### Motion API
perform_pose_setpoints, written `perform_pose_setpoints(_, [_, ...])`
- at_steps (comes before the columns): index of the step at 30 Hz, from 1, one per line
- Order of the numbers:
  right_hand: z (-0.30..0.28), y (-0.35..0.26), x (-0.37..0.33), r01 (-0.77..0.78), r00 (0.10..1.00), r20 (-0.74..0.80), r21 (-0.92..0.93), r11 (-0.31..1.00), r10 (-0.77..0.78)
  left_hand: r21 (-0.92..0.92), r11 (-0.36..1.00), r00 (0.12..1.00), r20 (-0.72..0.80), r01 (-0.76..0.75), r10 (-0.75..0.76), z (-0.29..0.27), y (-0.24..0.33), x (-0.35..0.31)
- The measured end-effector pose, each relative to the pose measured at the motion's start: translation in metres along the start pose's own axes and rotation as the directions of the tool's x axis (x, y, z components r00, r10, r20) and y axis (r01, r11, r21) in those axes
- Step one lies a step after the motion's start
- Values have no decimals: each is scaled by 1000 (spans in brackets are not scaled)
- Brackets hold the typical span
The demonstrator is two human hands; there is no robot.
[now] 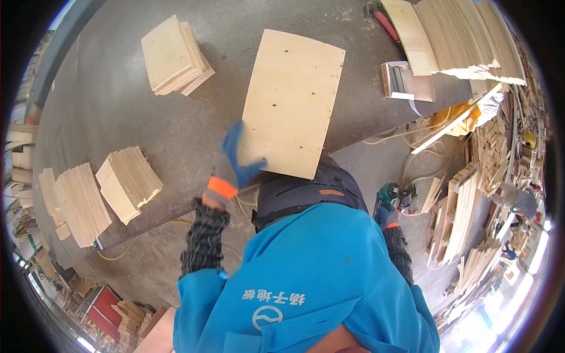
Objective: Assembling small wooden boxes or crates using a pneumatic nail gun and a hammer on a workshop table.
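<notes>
The left hand (240,160), gloved in blue and grey with an orange cuff, is held at the near left corner of a pale wooden panel (294,112). Its fingers and thumb are spread wide, and the thumb is laid across the corner; because the hand is blurred, how firmly the panel is touched cannot be told. By the right hand (388,219), in a matching glove, a green power tool (388,193) is gripped low at the right side, off the table; the closed fingers are partly hidden by the sleeve.

The panel is laid on the dark tabletop (200,120), straight ahead of the body, with its near edge brought close to the waist. It is marked by several small dark spots.

On the far left, a stack of boards (173,56) is set down with its layers slightly fanned. On the near left, a leaning stack of boards (130,181) is placed beside a longer row of boards (82,203). On the far right, a red-handled hammer (386,27) is left beside a large pile of boards (453,35), and just nearer, grey strips are held in an open cardboard box (402,96). Beyond the table's right edge, timber slats (462,215) are stacked.
</notes>
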State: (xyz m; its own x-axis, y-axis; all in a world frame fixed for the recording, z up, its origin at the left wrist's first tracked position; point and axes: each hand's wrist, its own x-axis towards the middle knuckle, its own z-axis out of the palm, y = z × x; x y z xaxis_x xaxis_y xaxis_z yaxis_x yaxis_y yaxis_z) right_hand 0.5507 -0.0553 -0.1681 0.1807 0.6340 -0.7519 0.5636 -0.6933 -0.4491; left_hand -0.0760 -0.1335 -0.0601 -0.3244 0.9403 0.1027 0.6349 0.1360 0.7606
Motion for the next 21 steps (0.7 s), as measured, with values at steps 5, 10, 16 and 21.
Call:
perform_pose_setpoints(5, [-7, -21, 11, -11, 1000, -2, -111, 994, 10, 101, 995, 996, 86, 20, -29, 10, 2, -37])
perform_pose_setpoints(10, [-3, -74, 6, 66, 998, -16, -153, 986, -69, 84, 995, 998, -36, 49, -46, 53, 27, -2])
perform_pose_setpoints(16, [-18, -97, 13, 224, 966, -76, -235, 946, -248, -46, 999, 949, -314, 8, -22, 124, 55, 111])
perform_pose_setpoints(21, [-19, -163, -26, 361, 913, -96, -267, 894, -397, -14, 998, 979, -196, 59, -61, 130, 43, 153])
